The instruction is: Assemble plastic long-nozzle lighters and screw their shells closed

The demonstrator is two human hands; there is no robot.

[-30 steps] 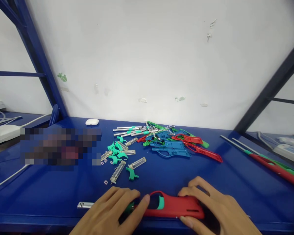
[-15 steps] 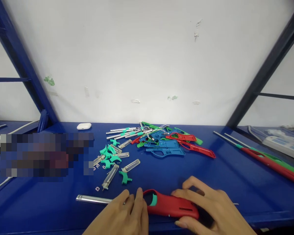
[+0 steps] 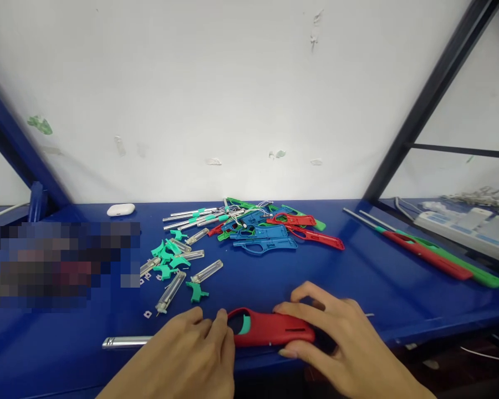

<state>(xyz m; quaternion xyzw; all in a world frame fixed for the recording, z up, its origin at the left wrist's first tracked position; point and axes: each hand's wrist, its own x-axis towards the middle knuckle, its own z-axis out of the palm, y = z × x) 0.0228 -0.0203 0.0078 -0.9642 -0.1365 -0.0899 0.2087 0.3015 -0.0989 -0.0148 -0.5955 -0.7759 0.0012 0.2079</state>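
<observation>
A red long-necked lighter [image 3: 270, 330] lies along the table's front edge, its metal tube [image 3: 127, 342] pointing left and its teal trigger [image 3: 245, 324] showing inside the finger loop. My left hand [image 3: 187, 352] is closed over the spot where the tube meets the red body; its fingertips hide that joint. My right hand [image 3: 341, 338] grips the rear end of the handle, fingers on the far side and thumb on the near side. Beyond the left hand lie loose teal triggers [image 3: 197, 292] and clear fuel tanks [image 3: 171, 292], with small pale square pieces among them.
Blue half shells [image 3: 266, 245] and red half shells [image 3: 316, 237] are heaped near the wall beside metal tubes [image 3: 191, 219] with wires. Two whole lighters [image 3: 428, 255], red and green, lie at the right. A white case [image 3: 121, 209] and a power strip [image 3: 469, 230] stand farther back.
My view has swung to the right, so everything sits farther left in the picture. Both hands keep the same hold on the red lighter, which stays at the table's front edge.
</observation>
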